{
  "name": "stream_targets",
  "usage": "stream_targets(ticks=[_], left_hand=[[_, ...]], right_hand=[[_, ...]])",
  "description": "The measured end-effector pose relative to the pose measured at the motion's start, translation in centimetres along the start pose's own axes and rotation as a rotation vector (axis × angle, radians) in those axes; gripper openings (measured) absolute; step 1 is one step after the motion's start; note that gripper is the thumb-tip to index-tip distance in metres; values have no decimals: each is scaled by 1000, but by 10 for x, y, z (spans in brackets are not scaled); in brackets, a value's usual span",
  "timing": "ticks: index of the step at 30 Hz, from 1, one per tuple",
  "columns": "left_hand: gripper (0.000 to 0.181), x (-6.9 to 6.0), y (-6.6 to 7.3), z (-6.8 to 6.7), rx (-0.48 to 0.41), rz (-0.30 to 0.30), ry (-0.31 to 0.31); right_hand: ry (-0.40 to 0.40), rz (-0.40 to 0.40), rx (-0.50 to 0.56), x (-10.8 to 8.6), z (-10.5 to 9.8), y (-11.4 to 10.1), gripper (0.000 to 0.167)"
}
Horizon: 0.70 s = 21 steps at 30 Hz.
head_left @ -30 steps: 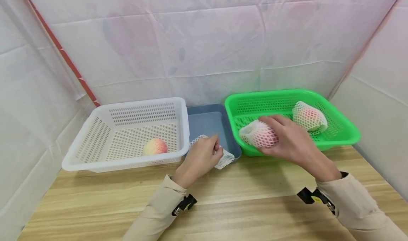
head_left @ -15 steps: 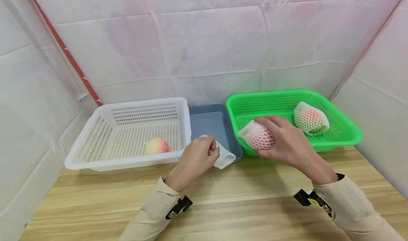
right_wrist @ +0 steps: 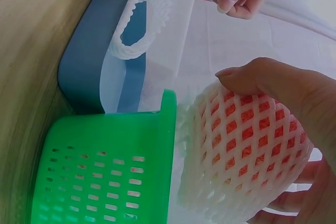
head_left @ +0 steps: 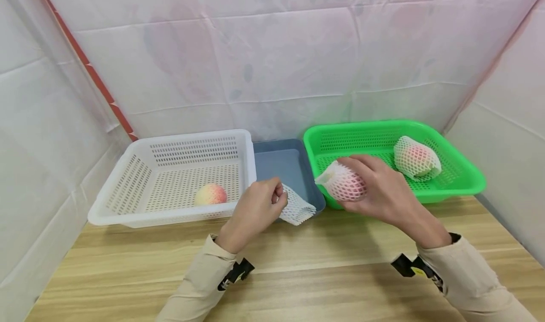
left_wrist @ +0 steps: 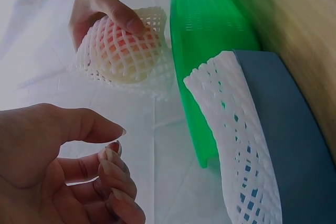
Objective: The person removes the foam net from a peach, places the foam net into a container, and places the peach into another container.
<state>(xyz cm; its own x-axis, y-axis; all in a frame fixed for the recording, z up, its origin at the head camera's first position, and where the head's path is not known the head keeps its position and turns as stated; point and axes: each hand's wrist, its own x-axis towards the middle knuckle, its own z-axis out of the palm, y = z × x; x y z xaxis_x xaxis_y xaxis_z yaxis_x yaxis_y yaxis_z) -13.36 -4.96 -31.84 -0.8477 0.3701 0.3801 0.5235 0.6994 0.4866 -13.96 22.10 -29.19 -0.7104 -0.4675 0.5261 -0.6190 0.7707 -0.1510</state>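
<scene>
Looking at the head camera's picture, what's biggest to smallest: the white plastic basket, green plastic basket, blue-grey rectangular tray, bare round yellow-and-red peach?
Largest: white plastic basket and green plastic basket, too alike to rank.
Middle: blue-grey rectangular tray, partly covered.
Smallest: bare round yellow-and-red peach.

No writing can be read; 1 yellow label (head_left: pixel 418 271) on the right wrist camera (head_left: pixel 402 265) and 1 yellow patch (head_left: pixel 241 276) on the left wrist camera (head_left: pixel 246 268) are too small.

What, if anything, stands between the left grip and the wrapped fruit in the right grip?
Nothing visible: open air separates the left grip from the fruit. The net lies lower, across the edge of the tray.
</scene>
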Motion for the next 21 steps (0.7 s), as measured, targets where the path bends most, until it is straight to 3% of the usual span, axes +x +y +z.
stream_targets(ticks=[7, 21], left_hand=[[14, 0, -3, -4, 3, -28, -2], [13, -6, -4, -7, 32, -42, -32]], right_hand=[[3, -5, 58, 2, 1, -4, 81], [-3, -22, 75, 1, 20, -12, 81]])
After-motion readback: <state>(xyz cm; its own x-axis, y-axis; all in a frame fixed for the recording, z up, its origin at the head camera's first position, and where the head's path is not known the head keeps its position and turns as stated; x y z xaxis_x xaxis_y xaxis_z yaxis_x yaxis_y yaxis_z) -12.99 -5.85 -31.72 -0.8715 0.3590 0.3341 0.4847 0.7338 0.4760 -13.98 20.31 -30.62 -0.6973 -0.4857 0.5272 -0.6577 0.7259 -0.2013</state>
